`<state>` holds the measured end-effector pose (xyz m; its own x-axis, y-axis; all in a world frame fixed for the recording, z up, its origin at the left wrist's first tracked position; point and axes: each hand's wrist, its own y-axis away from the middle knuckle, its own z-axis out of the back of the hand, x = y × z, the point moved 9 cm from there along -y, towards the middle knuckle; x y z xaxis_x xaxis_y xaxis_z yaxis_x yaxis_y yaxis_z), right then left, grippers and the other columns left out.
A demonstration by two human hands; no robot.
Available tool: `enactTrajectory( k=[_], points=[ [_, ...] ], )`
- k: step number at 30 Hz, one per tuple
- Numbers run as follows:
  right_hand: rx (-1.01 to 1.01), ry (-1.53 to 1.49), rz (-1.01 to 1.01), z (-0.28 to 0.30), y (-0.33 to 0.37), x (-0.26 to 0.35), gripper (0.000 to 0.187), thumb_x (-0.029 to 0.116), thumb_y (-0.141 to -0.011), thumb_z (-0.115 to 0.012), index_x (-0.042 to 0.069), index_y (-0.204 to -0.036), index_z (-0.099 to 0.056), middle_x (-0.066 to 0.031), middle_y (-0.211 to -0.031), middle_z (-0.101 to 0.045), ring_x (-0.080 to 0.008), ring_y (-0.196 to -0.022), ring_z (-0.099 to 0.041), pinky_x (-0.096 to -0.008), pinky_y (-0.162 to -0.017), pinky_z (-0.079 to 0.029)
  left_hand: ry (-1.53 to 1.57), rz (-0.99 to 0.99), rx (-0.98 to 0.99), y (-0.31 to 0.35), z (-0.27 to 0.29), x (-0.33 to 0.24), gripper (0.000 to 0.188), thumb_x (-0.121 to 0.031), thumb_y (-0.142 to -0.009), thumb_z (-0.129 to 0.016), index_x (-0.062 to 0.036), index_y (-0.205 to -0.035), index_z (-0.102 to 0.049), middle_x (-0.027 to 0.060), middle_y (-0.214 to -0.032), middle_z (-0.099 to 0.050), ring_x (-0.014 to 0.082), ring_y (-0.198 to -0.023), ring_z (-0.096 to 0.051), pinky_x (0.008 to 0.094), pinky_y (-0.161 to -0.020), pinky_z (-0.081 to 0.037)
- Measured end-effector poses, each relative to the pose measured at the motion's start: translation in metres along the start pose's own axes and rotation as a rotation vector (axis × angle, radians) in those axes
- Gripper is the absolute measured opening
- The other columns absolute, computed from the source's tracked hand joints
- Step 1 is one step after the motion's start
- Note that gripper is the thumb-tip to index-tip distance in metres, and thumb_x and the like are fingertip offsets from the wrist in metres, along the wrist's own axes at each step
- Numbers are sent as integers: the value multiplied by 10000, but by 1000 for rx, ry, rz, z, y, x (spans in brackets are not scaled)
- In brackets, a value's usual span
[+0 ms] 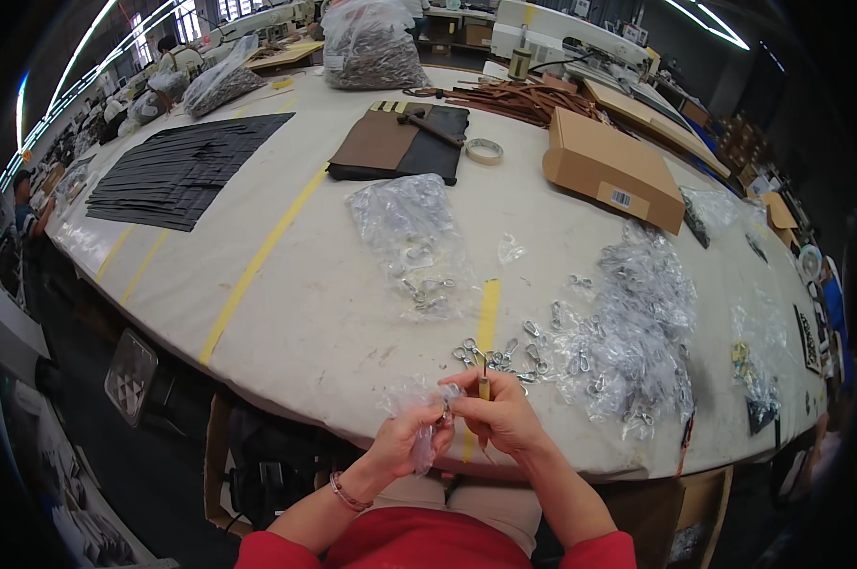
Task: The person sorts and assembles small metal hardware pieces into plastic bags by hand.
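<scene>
A pale table [286, 327] spreads wide; at its six o'clock edge, the grip of the left hand [402, 444] pinches a clear plastic bag [411, 394], while the right hand [506, 417] closes round a yellow-handled tool [484, 389]. Metal clasps [506, 352] (a loose cluster) lie just beyond, at one o'clock.

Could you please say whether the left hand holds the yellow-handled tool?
No, the right hand holds the yellow-handled tool, while the left hand holds clear plastic.

my sleeves [601, 550]: red | tool [484, 390] I hold: yellow | bag [423, 455] I hold: clear | clips [532, 329]: silver | table [300, 294]: off-white, yellow-striped | flat strips [187, 166]: black | strap pile [528, 99]: reddish brown | box [604, 156]: tan, black-barred white label [621, 198]
</scene>
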<state>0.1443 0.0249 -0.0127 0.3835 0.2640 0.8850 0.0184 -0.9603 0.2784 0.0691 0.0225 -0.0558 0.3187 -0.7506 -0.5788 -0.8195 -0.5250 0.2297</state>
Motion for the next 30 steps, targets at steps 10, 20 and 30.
enactTrajectory(
  k=[10, 20, 30],
  points=[
    [25, -219, 56, 3, -12, -14, 80, 35, -750, -582, 19, -817, -542, -18, -593, -526, -38, -403, -387, -169, -341, -276, 105, 45, 105, -2, -6, 3, 252, -260, -841, -371, -51, -729, -452, 56, -521, -411, 145, -422, -376, 253, -420, -315],
    [88, -225, -60, 4, -10, -14, 292, 87, -791, -547, 4, -1070, -523, -16, -640, -515, -29, -407, -383, -152, -353, -277, 117, 82, 46, -6, 3, 0, 246, -246, -867, -368, -33, -821, -482, 55, -541, -436, 136, -431, -378, 239, -415, -305],
    [-118, 88, 86, 24, -2, 4, 312, 78, -788, -534, -2, -1087, -498, -2, -622, -494, -21, -417, -376, -150, -361, -270, -192, -252, -201, -43, 14, -87, 312, -181, -851, -481, 11, -1097, -476, 14, -598, -496, 74, -515, -465, 201, -452, -369]
  ],
)
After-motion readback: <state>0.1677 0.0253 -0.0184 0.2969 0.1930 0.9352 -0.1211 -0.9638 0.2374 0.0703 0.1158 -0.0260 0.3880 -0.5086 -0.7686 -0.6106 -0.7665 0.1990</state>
